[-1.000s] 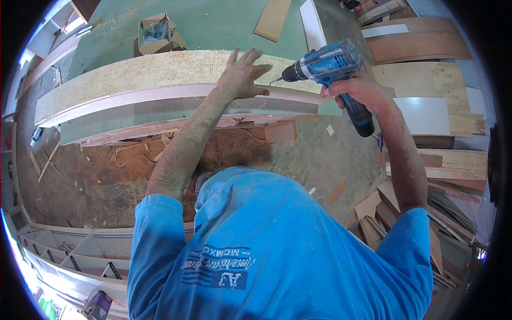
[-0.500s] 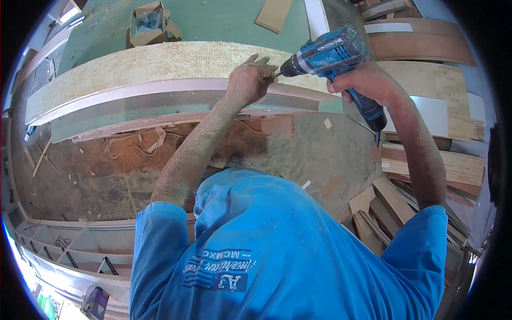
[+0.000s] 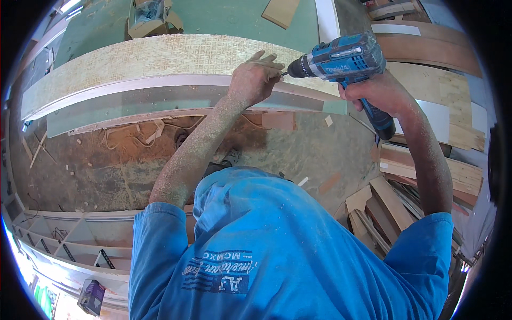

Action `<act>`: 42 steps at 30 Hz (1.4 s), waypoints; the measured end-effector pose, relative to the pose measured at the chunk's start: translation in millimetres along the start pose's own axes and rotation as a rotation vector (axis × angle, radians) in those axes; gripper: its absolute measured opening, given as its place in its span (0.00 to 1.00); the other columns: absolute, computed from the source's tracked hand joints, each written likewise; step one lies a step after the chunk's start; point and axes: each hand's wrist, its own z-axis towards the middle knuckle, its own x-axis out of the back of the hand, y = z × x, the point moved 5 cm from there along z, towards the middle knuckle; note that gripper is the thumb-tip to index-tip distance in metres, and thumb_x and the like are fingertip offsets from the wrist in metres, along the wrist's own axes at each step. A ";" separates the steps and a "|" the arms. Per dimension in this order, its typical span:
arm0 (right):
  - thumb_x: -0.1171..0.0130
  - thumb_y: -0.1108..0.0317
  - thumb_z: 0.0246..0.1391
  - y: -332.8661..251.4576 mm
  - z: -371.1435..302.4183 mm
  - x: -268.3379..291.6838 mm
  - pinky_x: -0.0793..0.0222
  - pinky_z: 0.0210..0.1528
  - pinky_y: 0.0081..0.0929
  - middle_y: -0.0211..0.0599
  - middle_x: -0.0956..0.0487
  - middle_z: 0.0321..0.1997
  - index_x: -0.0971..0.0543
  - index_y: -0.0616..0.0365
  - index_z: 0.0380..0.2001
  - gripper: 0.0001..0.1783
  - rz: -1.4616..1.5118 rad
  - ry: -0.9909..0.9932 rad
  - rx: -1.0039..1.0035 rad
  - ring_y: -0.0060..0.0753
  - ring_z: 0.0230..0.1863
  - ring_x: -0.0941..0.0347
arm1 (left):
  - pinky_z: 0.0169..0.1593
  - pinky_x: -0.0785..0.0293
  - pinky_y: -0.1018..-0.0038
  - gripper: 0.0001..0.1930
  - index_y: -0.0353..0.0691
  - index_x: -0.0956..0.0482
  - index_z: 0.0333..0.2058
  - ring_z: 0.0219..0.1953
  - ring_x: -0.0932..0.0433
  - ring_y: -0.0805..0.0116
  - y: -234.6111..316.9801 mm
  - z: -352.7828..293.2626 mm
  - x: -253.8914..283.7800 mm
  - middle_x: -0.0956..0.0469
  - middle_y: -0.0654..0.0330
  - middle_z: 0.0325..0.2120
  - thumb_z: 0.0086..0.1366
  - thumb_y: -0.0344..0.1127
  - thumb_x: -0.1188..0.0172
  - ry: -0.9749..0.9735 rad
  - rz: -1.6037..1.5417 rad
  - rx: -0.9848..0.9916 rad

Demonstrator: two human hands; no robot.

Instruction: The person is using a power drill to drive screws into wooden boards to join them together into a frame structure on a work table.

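Observation:
My right hand (image 3: 373, 93) grips the handle of a blue cordless drill (image 3: 341, 58), held sideways with its bit pointing left. My left hand (image 3: 255, 80) is pinched at the tip of the bit, apparently on a small screw that I cannot make out, and rests against a long curved panel (image 3: 149, 61) with a rough pale top and a smooth white edge. Sawdust covers my left forearm. The bit tip sits just above the panel's edge.
Wood offcuts and shavings (image 3: 138, 133) litter the dusty floor below the panel. Stacked boards (image 3: 442, 90) lie at the right, more strips (image 3: 384, 208) at the lower right. A small box (image 3: 149, 16) sits beyond the panel. A white framed structure (image 3: 64, 234) is at the lower left.
My left hand went from lying flat and spread on the panel to pinching at the drill bit's tip. The drill moved slightly closer to the panel's edge.

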 end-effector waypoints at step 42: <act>0.34 0.64 0.50 -15.0 2.6 -8.4 0.30 0.31 0.27 0.28 0.20 0.26 0.17 0.57 0.37 0.12 -0.082 -0.040 -0.032 0.20 0.23 0.28 | 0.78 0.52 0.47 0.56 0.57 0.42 0.73 0.71 0.40 0.52 -32.9 11.3 33.1 0.34 0.46 0.62 0.50 0.72 0.29 -0.380 0.612 0.103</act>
